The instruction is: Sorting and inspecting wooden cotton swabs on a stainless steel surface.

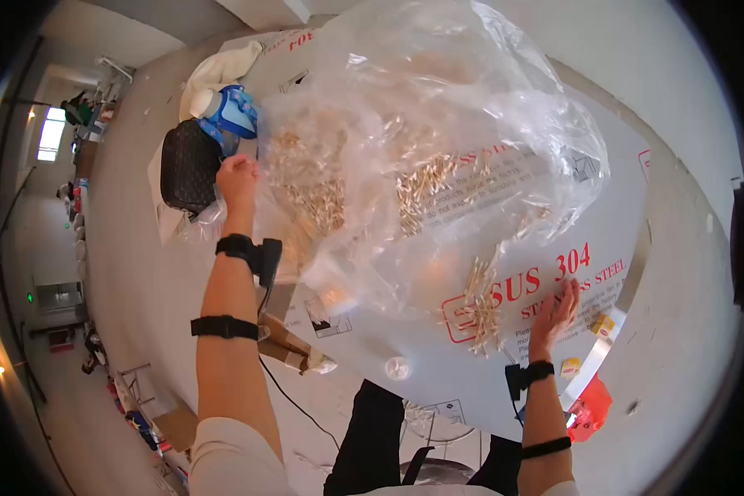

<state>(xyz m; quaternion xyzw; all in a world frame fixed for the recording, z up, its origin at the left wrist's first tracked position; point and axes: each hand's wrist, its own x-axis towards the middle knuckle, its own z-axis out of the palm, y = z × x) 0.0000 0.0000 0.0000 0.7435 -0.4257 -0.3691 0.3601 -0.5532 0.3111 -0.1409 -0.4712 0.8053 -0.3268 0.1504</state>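
Observation:
A large clear plastic bag (479,91) spreads over the table, with many cotton swabs (426,186) showing through it. My left hand (238,178) is at the bag's left edge, beside a black patterned pouch (190,165). Its fingers are curled together; what they pinch, if anything, is too small to make out. A loose pile of cotton swabs (484,310) lies on the tabletop outside the bag, toward the right. Just right of that pile, my right hand (556,318) rests low over the surface, fingers stretched out and holding nothing.
The grey printed sheet (372,347) covers the table. A blue-and-white bottle (231,112) stands behind the pouch. A small clear round container (398,368) sits near the front edge, with an open cardboard box (285,343) below it to the left. A red bag (591,409) hangs at right.

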